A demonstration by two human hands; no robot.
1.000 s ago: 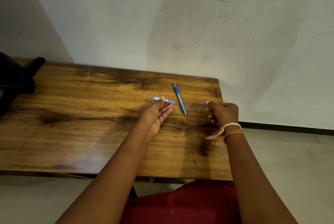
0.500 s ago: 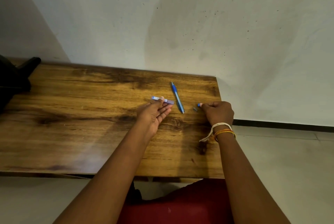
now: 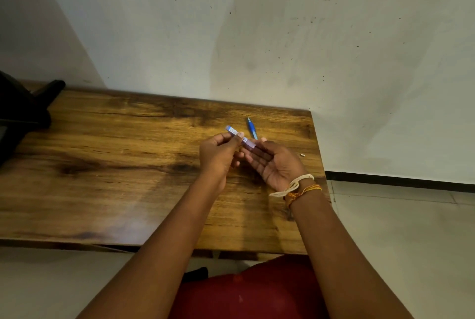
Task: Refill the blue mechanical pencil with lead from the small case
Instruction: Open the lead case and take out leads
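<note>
R hand (image 3: pixel 275 164) now swung in from table edge to palm-up under lead case (image 3: pixel 240 137), L hand (image 3: pixel 219 155) pinching it, blue pencil (image 3: pixel 252 128) lying behind on wood table (image 3: pixel 102 164), small cap (image 3: pixel 302 155) near R edge, white scuffed wall (image 3: pixel 282 35) behind.

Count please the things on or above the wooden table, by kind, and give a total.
Blue mechanical pencil: 1
Small lead case, held in the left hand over the open right hand: 1
Small loose piece on the table: 1
Dark object at the left edge: 1
Total: 4
</note>
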